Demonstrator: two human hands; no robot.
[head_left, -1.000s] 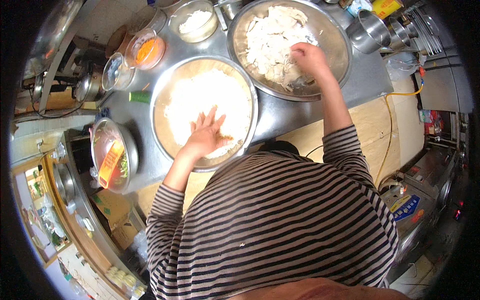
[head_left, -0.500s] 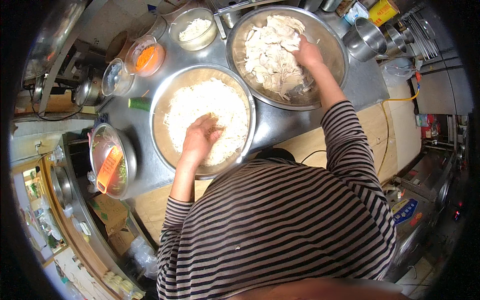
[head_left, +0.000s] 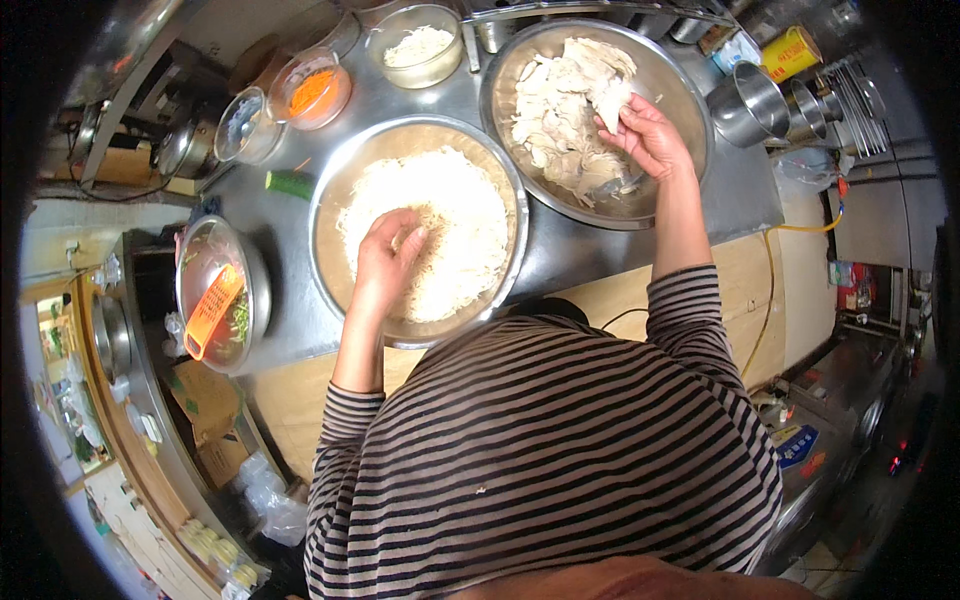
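Two wide steel bowls stand side by side on a metal table. The nearer steel bowl (head_left: 322,250) holds a heap of fine white shreds (head_left: 455,240), perhaps noodles; glare hides their detail. Just over that heap is my left hand (head_left: 385,255), fingers loosely bent and thumb apart, with nothing visible in it. Pale torn chicken meat (head_left: 550,115) lies in the farther steel bowl (head_left: 690,150). Above its right side, my right hand (head_left: 652,140) pinches a pale piece of chicken (head_left: 611,103) between thumb and fingers.
Behind are glass bowls with orange shreds (head_left: 312,92) and white shreds (head_left: 415,45), beside a smaller glass bowl (head_left: 248,125). A cucumber piece (head_left: 289,184) lies left of the noodle bowl. An orange grater (head_left: 212,310) leans in a steel bowl (head_left: 258,325). Steel pots (head_left: 748,105) stand right.
My right hand has lifted out of the meat, with a piece of chicken now showing in its fingers. The left hand's fingers have drawn in. The whole view has shifted slightly.
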